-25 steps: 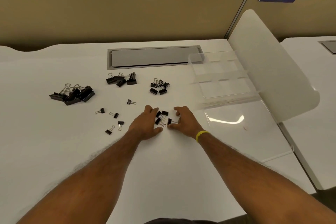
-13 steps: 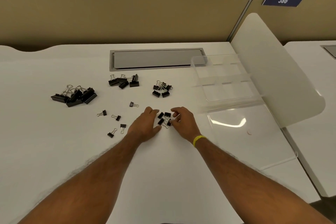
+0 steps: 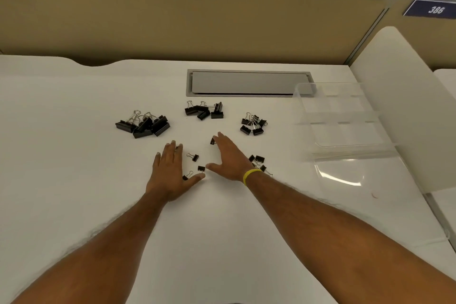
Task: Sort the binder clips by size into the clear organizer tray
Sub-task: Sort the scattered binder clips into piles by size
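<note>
Black binder clips lie in heaps on the white desk: a large-clip pile (image 3: pixel 144 124) at the left, a medium pile (image 3: pixel 204 110) in the middle, a smaller pile (image 3: pixel 253 124) to the right. Several tiny clips (image 3: pixel 195 157) lie scattered between my hands, and a tiny-clip cluster (image 3: pixel 257 161) sits just right of my right wrist. My left hand (image 3: pixel 170 171) lies flat, fingers spread, beside the scattered clips. My right hand (image 3: pixel 229 155) is flat and open too, its fingertips next to one tiny clip (image 3: pixel 212 141). The clear organizer tray (image 3: pixel 343 116) stands at the right with nothing in its compartments.
A grey cable hatch (image 3: pixel 246 82) is set into the desk behind the piles. The tray's clear lid (image 3: pixel 345 175) lies in front of it. A white rounded divider panel (image 3: pixel 399 106) rises at the desk's right edge, and a tan partition runs along the back.
Both hands have left the tiny-clip cluster and moved left to the scattered tiny clips, fingers spread wide. The head view has swung left, so everything sits further right.
</note>
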`<state>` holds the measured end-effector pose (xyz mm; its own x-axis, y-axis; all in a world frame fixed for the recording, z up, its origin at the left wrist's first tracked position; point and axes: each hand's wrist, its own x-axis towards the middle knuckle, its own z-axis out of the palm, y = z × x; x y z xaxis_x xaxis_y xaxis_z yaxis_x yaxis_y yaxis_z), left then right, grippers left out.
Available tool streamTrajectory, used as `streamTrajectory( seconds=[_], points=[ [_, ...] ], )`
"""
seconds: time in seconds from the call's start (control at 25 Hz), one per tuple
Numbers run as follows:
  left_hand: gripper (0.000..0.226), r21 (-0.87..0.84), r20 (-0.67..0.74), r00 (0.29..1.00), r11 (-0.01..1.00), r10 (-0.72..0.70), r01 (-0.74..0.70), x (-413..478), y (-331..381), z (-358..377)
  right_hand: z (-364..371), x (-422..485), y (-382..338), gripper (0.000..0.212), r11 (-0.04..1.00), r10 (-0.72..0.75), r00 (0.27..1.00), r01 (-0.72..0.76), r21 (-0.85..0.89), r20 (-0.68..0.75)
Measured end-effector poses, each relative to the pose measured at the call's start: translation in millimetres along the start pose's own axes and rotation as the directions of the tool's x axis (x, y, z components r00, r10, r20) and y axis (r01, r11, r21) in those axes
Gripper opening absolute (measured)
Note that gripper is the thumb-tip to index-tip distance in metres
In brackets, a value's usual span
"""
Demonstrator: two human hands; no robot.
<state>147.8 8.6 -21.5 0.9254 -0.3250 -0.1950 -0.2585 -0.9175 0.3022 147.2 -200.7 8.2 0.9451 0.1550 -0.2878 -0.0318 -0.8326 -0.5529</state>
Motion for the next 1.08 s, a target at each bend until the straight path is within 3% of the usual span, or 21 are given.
streamTrajectory(
  seconds=[0.16,0.36,0.52,0.6,0.8,0.96,1.08],
  points=[
    [0.124,0.011,0.081,0.994,0.997,0.078,-0.079,0.6,-11.5,-0.4,14.4,5.7,-6.3,0.085,0.995,-0.099,0.987,0.101,-0.015,0.126],
    [0.11,-0.092,0.052,0.964,0.963,0.26,-0.255,-12.1,-31.7,-0.4,22.7,2.6,-16.7,0.068,0.974,-0.216,0.976,0.214,0.075,0.027],
    [0.104,-0.072,-0.02,0.977,0.974,0.214,-0.215,-14.9,-34.7,-5.8,23.6,10.3,-28.1,0.088,0.992,-0.119,0.99,0.121,-0.028,0.082],
    [0.096,-0.099,0.012,0.984,0.98,0.175,-0.173,-12.6,-29.0,-10.6,26.5,12.6,-31.3,0.09,0.994,-0.082,0.987,0.091,-0.064,0.137],
    [0.056,-0.237,0.123,0.972,0.957,0.202,-0.169,-11.2,-8.6,-13.5,35.3,-6.3,-28.8,0.056,0.993,-0.114,0.988,0.116,-0.005,0.104],
    [0.022,-0.209,0.153,0.968,0.964,0.197,-0.163,-14.6,10.4,-9.7,35.0,-30.9,-17.9,0.046,0.996,-0.093,0.991,0.094,-0.003,0.094],
    [0.018,-0.225,0.174,0.963,0.96,0.208,-0.167,-24.3,29.2,-3.1,34.0,-56.0,-6.9,0.043,0.998,-0.061,0.996,0.061,0.005,0.072]
  ],
)
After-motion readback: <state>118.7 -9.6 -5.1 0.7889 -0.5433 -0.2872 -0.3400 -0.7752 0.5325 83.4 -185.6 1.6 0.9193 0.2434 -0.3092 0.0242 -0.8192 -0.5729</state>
